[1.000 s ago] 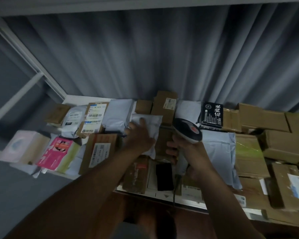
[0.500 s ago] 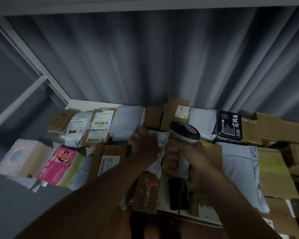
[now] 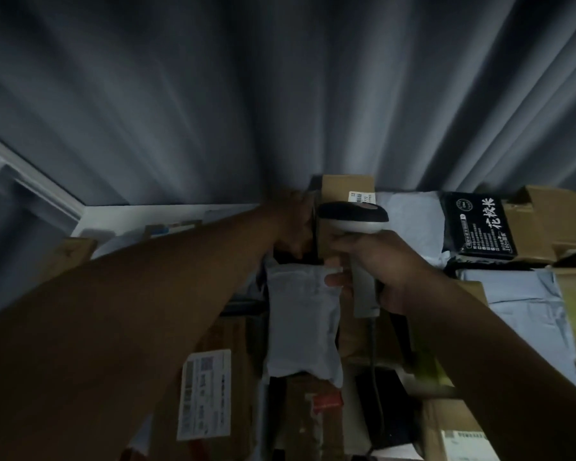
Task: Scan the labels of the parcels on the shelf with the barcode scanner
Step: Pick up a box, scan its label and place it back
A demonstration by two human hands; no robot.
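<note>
My right hand grips the handle of the barcode scanner. Its dark and white head sits in front of an upright cardboard box with a small white label at the back of the shelf. Reaching to the left side of that box is my left hand, blurred by motion, so its fingers cannot be made out. A white poly bag parcel lies just below both hands. My left forearm hides the parcels at the left of the shelf.
A black packet with white characters lies to the right, on cardboard boxes. A grey poly bag lies at the right, and a brown box with a large label at the lower left. Grey curtain folds hang behind.
My left hand left the white poly bag and reached further back, to the upright box's side. The scanner moved up and back with my right hand. The view came closer to the shelf.
</note>
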